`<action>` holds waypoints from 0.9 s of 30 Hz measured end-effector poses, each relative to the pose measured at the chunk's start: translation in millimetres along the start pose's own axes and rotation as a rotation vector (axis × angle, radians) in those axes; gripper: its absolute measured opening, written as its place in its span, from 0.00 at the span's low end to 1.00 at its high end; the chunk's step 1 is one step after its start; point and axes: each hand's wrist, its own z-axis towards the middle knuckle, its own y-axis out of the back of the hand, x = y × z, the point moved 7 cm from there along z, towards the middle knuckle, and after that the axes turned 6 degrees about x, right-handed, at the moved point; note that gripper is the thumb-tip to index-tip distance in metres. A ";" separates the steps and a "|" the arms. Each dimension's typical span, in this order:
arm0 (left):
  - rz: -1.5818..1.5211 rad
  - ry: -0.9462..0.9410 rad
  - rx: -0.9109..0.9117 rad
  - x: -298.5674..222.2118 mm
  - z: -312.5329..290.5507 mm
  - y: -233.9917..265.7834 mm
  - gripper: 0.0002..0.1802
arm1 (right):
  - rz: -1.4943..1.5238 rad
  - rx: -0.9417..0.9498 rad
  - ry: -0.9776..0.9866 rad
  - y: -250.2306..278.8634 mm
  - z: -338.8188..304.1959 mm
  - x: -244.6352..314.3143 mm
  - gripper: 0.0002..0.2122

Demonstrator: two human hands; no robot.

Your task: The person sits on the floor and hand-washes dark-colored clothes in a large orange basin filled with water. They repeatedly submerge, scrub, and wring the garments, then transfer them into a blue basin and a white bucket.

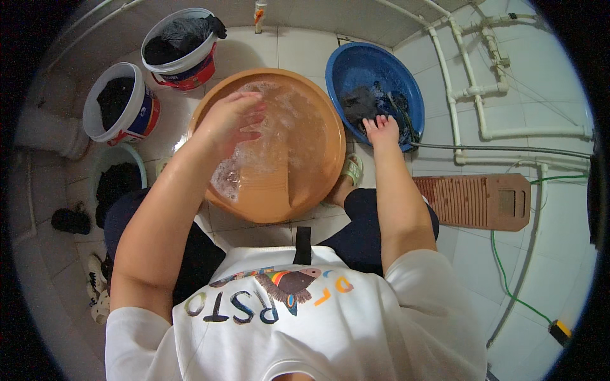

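Observation:
A large round orange-brown basin (332, 143) with sudsy water stands between my legs, a ridged slope showing under its water. My left hand (236, 120) hovers over the basin's left part, fingers apart and nothing in them. At the near edge of a blue basin (408, 76), my right hand (382, 130) reaches out with its fingers spread, just by the rim; I cannot tell whether it touches. Inside the blue basin lie dark wet cloths (365, 101) in water.
Two white buckets (138, 105) (210, 46) and a pale tub (142, 166) with dark cloth stand left. A dark bundle (71, 220) and shoes (97, 286) lie nearby. Right are a brown washboard (473, 200), white pipes (448, 82), a dark hose (502, 149) and a green cord (505, 273).

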 end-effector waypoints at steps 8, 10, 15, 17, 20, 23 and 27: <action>0.007 -0.025 0.015 -10.2 -17.0 -8.6 0.16 | -0.169 0.219 -0.111 -20.9 6.9 -21.0 0.10; -0.018 -0.011 0.022 -12.0 -25.1 -10.6 0.17 | -0.314 0.274 -0.188 -19.8 6.3 -49.4 0.09; -0.065 -0.047 -0.023 -29.6 -33.3 -14.1 0.17 | -0.930 0.328 -0.381 -33.4 -5.1 -134.1 0.12; -0.195 -0.056 -0.054 -35.7 -35.4 -7.3 0.18 | -1.112 0.487 -0.400 -69.1 -8.9 -173.0 0.12; -0.294 -0.061 -0.091 -47.0 -41.0 7.5 0.18 | -1.451 0.863 -0.224 -163.7 -47.7 -218.4 0.13; -0.341 -0.080 -0.141 -56.4 -41.3 21.4 0.17 | -1.543 1.128 0.184 -243.5 -10.7 -286.0 0.12; -0.422 -0.120 -0.240 -73.6 -51.4 56.9 0.17 | -1.523 1.206 0.707 -389.3 -75.3 -323.4 0.13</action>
